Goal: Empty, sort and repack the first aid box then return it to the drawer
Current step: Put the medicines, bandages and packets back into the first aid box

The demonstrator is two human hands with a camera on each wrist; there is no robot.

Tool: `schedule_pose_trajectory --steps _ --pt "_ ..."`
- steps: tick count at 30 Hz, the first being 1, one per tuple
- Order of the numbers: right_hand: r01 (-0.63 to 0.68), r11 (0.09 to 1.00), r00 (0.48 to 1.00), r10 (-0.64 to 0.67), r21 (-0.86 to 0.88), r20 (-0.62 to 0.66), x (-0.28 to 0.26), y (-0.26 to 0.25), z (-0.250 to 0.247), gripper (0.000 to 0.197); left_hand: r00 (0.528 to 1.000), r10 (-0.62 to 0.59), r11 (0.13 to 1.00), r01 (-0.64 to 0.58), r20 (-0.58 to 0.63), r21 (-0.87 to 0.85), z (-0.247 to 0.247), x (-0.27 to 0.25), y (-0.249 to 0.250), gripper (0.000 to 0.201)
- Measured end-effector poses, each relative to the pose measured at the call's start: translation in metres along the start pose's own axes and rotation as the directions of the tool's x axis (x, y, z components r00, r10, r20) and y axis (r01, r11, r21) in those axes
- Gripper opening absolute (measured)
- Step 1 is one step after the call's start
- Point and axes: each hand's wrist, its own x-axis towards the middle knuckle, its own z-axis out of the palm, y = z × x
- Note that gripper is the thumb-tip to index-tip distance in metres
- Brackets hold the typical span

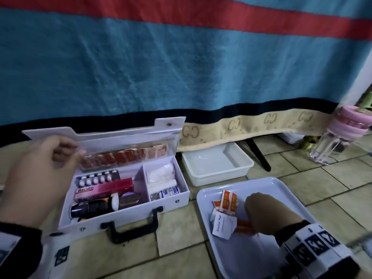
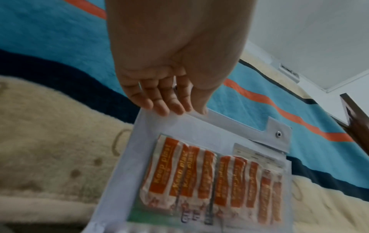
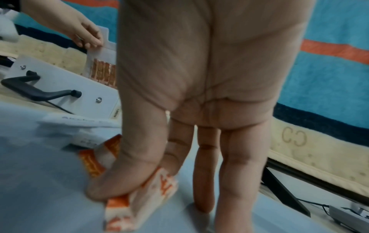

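Head view: first aid box [image 1: 124, 200] open on floor.
Left grip [image 1: 43, 168]: pinching lid [image 2: 199, 124] edge.
Right grip [image 3: 179, 157]: pinching plasters [image 3: 139, 193] in tray [image 1: 251, 256].

Head view: I look down and forward over the open first aid box [image 1: 124, 190] on the floor. Left wrist view: close beneath its raised lid [image 2: 201, 165], facing upward. Right wrist view: low over the tray [image 3: 40, 181] beside the box; all three share the lid.
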Motion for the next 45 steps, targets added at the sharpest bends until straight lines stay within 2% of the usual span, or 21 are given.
schedule_pose_trajectory --steps 2,4,7,9,12,13,15,17,20,21,24,26,30,35,37,39,42,45 --pt "-0.003 0.999 1.000 0.003 0.039 0.008 -0.001 0.001 -0.003 0.030 0.998 0.050 0.990 -0.045 -0.034 0.131 -0.009 0.006 0.002 0.018" --pt "-0.007 0.995 1.000 0.006 0.104 0.010 -0.005 0.010 -0.009 0.014 1.000 0.001 0.977 0.005 -0.028 0.215 -0.012 0.012 0.011 0.023" --pt "-0.077 0.966 0.995 0.058 0.248 0.085 -0.020 0.027 -0.027 0.036 0.998 -0.065 0.969 0.062 0.005 0.241 -0.013 0.019 0.017 0.040" --pt "-0.119 0.942 0.990 0.090 0.313 0.106 -0.029 0.036 -0.039 0.034 0.997 -0.068 0.979 0.058 0.046 0.194 -0.010 0.022 0.018 0.051" --pt "-0.102 0.902 0.994 0.110 0.420 0.006 -0.036 0.034 -0.062 0.022 0.999 -0.040 0.987 0.036 0.022 0.155 -0.004 0.023 0.021 0.064" --pt "-0.072 0.855 0.994 0.107 0.514 -0.038 -0.034 0.030 -0.069 0.025 0.999 -0.041 0.988 0.038 0.015 0.152 -0.001 0.022 0.021 0.065" --pt "0.030 0.736 0.983 0.102 0.676 -0.155 -0.026 0.019 -0.086 0.028 0.998 -0.056 0.986 0.054 0.008 0.159 0.002 0.020 0.026 0.065" --pt "0.171 0.658 0.957 0.065 0.733 -0.281 -0.018 0.001 -0.102 0.028 0.999 -0.035 0.981 0.035 -0.008 0.189 0.004 0.019 0.033 0.065" --pt "0.350 0.655 0.896 -0.024 0.670 -0.444 0.001 -0.036 -0.129 0.018 0.999 0.052 0.958 -0.051 0.003 0.280 0.004 0.022 0.041 0.060" --pt "0.409 0.653 0.854 -0.028 0.637 -0.519 0.009 -0.048 -0.139 0.016 0.997 0.073 0.951 -0.076 0.023 0.301 0.004 0.024 0.043 0.058" --pt "0.530 0.693 0.674 0.005 0.488 -0.739 0.030 -0.078 -0.169 0.012 0.983 0.169 0.925 -0.184 0.072 0.332 0.006 0.028 0.051 0.053" --pt "0.555 0.719 0.629 -0.033 0.419 -0.777 0.045 -0.089 -0.183 0.015 0.969 0.226 0.903 -0.246 0.099 0.352 0.010 0.030 0.056 0.052" --pt "0.521 0.813 0.650 -0.179 0.262 -0.739 0.072 -0.102 -0.193 0.022 0.973 0.200 0.917 -0.227 0.114 0.328 0.012 0.031 0.055 0.052" --pt "0.452 0.881 0.730 -0.277 0.138 -0.624 0.078 -0.105 -0.195 0.012 0.976 0.194 0.927 -0.215 0.098 0.307 0.013 0.035 0.055 0.049" --pt "0.454 0.889 0.735 -0.336 0.060 -0.589 0.080 -0.107 -0.197 0.017 0.977 0.195 0.928 -0.212 0.084 0.306 0.014 0.037 0.057 0.045" --pt "0.485 0.875 0.718 -0.390 0.011 -0.577 0.078 -0.108 -0.199 0.027 0.980 0.181 0.933 -0.198 0.082 0.302 0.014 0.038 0.059 0.043" --pt "0.513 0.857 0.714 -0.399 0.042 -0.576 0.073 -0.108 -0.198 0.043 0.982 0.160 0.938 -0.184 0.103 0.294 0.013 0.037 0.062 0.042" --pt "0.419 0.908 0.722 -0.343 -0.014 -0.600 0.075 -0.111 -0.193 0.035 0.983 0.135 0.940 -0.166 0.125 0.297 0.011 0.035 0.064 0.044"
